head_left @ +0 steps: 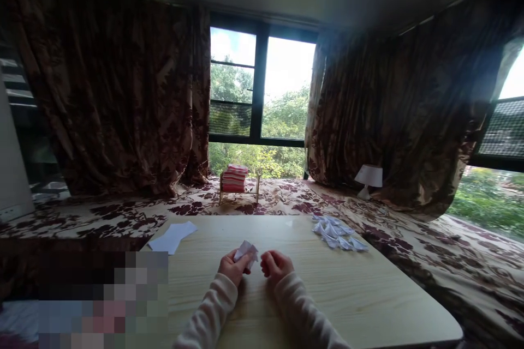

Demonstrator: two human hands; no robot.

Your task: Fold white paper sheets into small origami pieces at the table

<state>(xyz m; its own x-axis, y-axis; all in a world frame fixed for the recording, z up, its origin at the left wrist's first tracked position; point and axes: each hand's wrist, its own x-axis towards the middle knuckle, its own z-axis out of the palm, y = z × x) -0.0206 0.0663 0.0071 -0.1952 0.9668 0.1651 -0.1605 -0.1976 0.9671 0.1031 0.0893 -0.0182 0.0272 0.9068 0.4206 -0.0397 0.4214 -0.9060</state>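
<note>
My left hand [231, 268] is closed on a small folded piece of white paper [246, 251], held just above the light wooden table [347, 294]. My right hand [275, 264] sits a little to the right of it with fingers curled in, apparently holding nothing. Both arms wear pale long sleeves. Several folded white paper pieces [336, 232] lie in a pile at the table's far right. A flat sheet of white paper [172, 236] lies at the far left.
A floral-covered ledge [286, 199] runs behind the table, carrying a small wooden rack with red striped folded cloths [234, 179] and a small white lamp [368, 179]. Dark patterned curtains frame the window [262, 87]. A blurred patch covers the lower left.
</note>
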